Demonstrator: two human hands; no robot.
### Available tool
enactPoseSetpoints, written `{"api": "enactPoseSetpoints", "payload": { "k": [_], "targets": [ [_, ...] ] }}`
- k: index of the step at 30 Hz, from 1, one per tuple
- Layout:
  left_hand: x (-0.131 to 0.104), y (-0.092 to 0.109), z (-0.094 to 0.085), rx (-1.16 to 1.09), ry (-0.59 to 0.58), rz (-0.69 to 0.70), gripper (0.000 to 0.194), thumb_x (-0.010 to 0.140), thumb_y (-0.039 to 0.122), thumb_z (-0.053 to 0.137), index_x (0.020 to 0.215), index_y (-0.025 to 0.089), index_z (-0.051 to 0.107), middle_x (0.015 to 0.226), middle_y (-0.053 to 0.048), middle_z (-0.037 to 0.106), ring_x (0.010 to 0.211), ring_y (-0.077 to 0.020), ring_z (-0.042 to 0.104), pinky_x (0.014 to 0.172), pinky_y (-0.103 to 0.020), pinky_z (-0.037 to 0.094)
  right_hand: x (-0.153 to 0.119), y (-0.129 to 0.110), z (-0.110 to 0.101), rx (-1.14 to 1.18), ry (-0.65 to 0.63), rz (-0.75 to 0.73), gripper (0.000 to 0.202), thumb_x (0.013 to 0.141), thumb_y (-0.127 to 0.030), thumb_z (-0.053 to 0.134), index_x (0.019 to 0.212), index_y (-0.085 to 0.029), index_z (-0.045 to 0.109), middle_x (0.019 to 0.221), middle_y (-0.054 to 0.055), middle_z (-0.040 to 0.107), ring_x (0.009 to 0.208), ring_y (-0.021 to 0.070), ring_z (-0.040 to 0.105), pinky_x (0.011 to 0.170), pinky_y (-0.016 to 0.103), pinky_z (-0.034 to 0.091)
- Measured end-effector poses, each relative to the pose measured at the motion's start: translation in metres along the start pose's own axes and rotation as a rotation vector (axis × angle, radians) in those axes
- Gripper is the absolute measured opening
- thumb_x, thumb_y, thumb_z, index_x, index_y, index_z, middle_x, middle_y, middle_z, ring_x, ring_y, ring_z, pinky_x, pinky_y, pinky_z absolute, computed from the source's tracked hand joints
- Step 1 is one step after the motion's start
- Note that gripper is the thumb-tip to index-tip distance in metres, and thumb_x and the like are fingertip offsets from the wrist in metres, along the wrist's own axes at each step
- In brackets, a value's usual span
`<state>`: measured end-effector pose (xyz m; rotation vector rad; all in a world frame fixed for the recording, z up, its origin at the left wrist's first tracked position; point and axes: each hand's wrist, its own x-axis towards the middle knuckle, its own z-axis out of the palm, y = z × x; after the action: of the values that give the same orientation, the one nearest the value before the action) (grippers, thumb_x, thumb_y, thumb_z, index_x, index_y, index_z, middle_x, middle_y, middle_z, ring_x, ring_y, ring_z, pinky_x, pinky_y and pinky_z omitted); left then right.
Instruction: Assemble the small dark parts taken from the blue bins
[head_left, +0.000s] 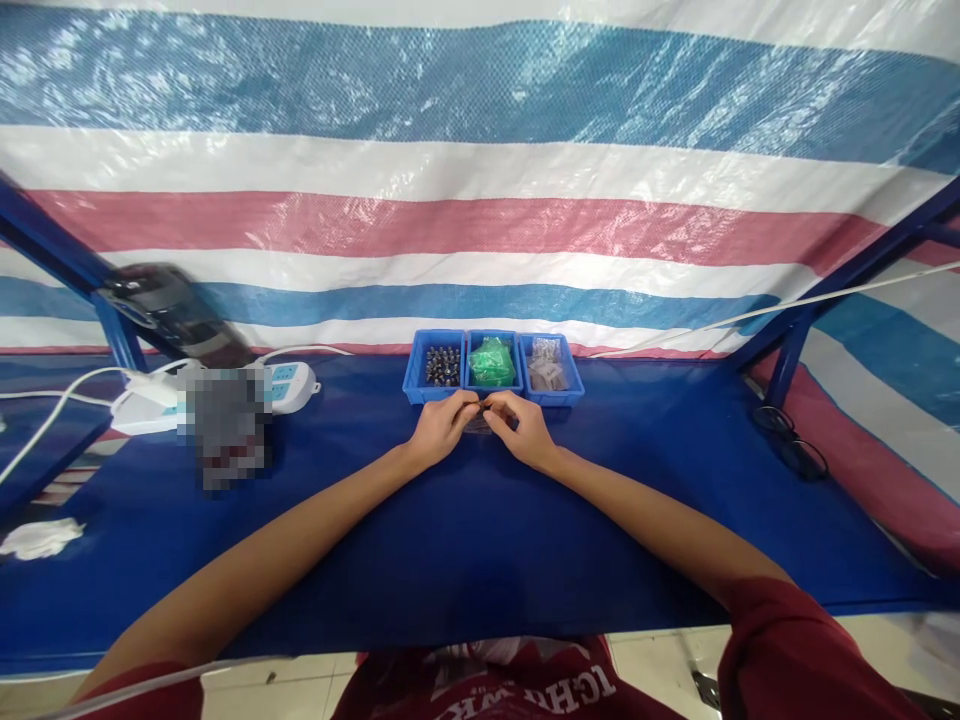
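Note:
My left hand [441, 427] and my right hand [523, 430] meet just in front of three small blue bins, fingers pinched together. Between them is what looks like a small clear plastic bag [478, 424], gripped near its upper edge by both hands; its contents are too small to make out. Small dark, shiny metal-looking pieces [443, 366] fill part of the left bin [417, 384]. A crumpled green plastic bag [493, 363] lies in the middle bin [491, 391]. The right bin [574, 385] contains small clear plastic packets [547, 368].
On the blue table [480, 540], a white power strip [294, 388] with cables sits left, beside a blurred-out object [231, 425] and a dark bottle [180, 315]. Crumpled white tissue [43, 538] lies far left, glasses [791, 442] far right. Striped sheeting [480, 220] hangs behind.

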<state>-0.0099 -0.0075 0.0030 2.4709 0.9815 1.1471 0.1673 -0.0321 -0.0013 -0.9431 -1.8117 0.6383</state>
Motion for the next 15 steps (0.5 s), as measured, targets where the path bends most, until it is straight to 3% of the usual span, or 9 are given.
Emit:
{"api": "enactPoseSetpoints", "payload": {
  "k": [3,10,15],
  "targets": [
    [0.0002,0.0011,-0.0016,0.011,-0.009,0.022,0.033,0.097,0.03,0.032,0.08,0.016,0.055,0.062,0.001,0.057,0.055,-0.0081,0.055,0.054,-0.019,0.039,0.0,-0.0005,-0.0001,-0.011,0.0,0.01,0.02,0.088,-0.034,0.048,0.095,-0.017,0.057,0.07,0.001,0.054,0.058,0.0119,0.05,0.057,0.024,0.043],
    [-0.0006,-0.0024,0.0024,0.018,0.047,-0.02,0.023,0.093,0.037,0.044,0.094,0.016,0.054,0.079,-0.002,0.065,0.066,-0.0106,0.062,0.06,-0.02,0.044,-0.0006,0.0003,-0.0011,-0.009,0.0,0.018,0.02,0.089,-0.035,0.047,0.095,-0.018,0.056,0.07,0.001,0.054,0.057,0.0121,0.05,0.056,0.025,0.042],
    [-0.0016,-0.0041,0.0039,0.012,0.105,-0.007,0.023,0.092,0.038,0.046,0.092,0.017,0.056,0.074,0.0,0.065,0.061,-0.0103,0.062,0.058,-0.02,0.045,-0.0001,-0.0012,-0.0003,-0.01,-0.006,0.021,0.021,0.089,-0.036,0.046,0.095,-0.018,0.056,0.07,0.001,0.054,0.056,0.0122,0.05,0.055,0.024,0.042]
  ]
}}
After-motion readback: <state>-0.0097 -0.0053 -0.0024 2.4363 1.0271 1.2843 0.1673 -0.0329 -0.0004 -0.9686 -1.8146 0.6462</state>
